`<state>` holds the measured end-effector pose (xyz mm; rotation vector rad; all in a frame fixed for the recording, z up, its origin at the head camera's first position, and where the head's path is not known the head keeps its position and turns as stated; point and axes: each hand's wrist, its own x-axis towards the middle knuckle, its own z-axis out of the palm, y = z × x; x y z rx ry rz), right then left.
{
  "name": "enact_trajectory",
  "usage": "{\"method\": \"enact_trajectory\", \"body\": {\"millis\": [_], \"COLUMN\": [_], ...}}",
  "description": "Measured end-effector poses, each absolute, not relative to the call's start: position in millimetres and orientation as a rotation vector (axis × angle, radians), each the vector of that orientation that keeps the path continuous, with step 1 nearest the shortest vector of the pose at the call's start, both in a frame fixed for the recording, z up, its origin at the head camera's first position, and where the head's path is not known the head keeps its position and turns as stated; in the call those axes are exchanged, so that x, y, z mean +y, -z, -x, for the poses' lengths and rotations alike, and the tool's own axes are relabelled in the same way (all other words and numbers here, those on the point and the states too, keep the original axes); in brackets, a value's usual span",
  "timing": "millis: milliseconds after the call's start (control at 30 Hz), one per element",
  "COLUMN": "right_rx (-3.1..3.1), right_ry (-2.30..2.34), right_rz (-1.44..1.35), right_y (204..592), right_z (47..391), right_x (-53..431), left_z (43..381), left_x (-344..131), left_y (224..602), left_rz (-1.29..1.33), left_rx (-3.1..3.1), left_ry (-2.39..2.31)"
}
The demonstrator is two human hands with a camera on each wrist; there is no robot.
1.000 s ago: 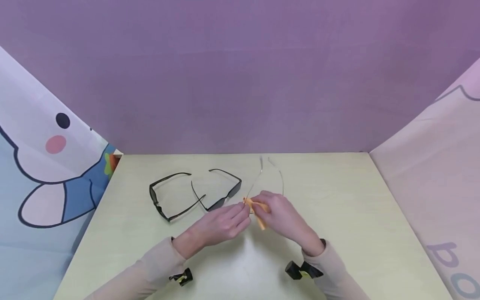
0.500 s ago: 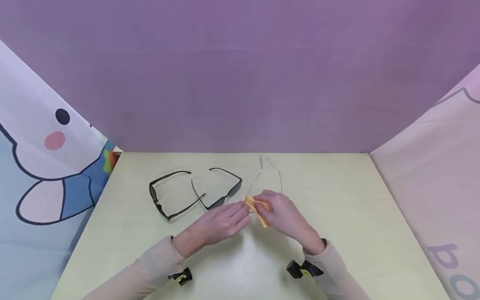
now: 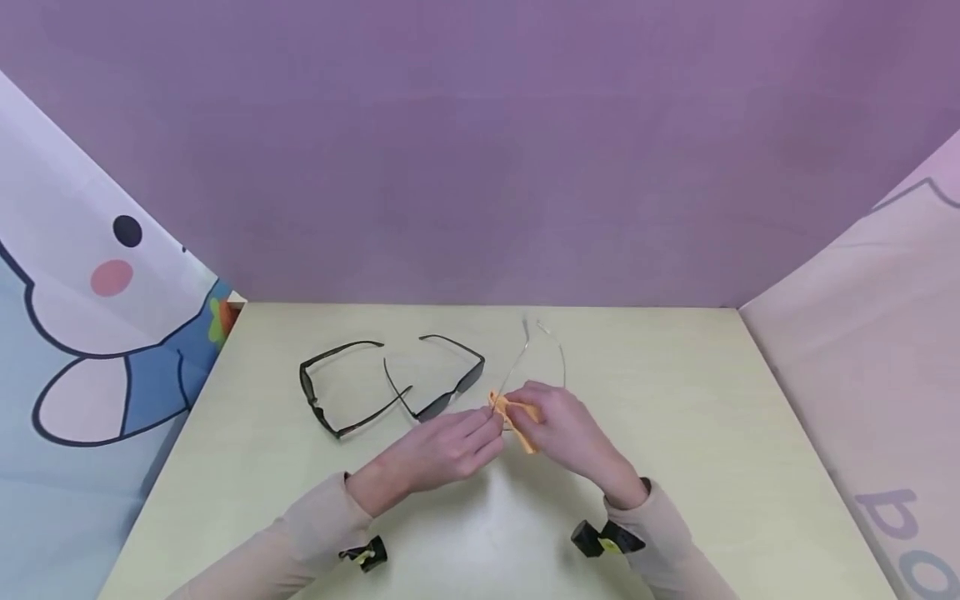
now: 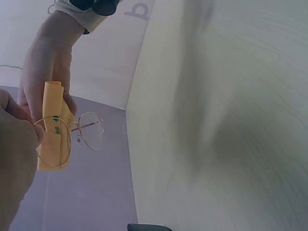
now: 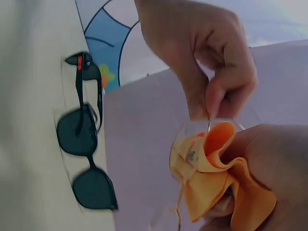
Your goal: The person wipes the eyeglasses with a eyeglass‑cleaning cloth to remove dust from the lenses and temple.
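My left hand (image 3: pixel 450 446) pinches the rim of a pair of thin gold-framed eyeglasses (image 4: pixel 91 134) at one side. The eyeglasses are held over the table, and their slender temples (image 3: pixel 522 350) point toward the back wall. My right hand (image 3: pixel 562 425) holds a folded orange cleaning cloth (image 5: pixel 202 192) between thumb and fingers. In the right wrist view the cloth lies against one lens, which it largely covers. The other lens shows bare in the left wrist view. Both hands are close together, and some fingertips are hidden behind the cloth.
Two pairs of dark sunglasses lie unfolded on the pale table (image 3: pixel 675 433), left of the hands. The left pair (image 3: pixel 309 393) has one temple crossing a temple of the right pair (image 3: pixel 468 379). A purple backdrop (image 3: pixel 480 167) rises behind the table, with printed curtains at both sides.
The cloth's hanging end has shifted slightly to the right and up, with small movements of the right fingers. Both hands keep their holds, and the sunglasses stay put.
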<state>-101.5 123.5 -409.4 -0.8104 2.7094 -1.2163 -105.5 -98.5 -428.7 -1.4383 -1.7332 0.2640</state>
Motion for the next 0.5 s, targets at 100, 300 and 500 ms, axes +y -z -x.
{"method": "enact_trajectory", "body": {"millis": [100,300,500], "right_rx": [2.587,2.607,2.67], "right_ry": [1.326,1.339,1.254], "right_rz": [0.811,0.81,0.792], "right_y": [409.3,406.9,409.6], "right_z": [100.5,99.7,97.9], "right_x": [124.6,125.4,124.7], "left_z": [105.4,106.9,106.8], "left_x": [-98.4,-98.1,-99.3], "left_y": [429.7,426.4,428.9], "left_rz": [1.44,1.437,1.454], "left_rx": [-1.741,-1.731,-1.751], "left_ry": [-0.243,-0.244,-0.24]}}
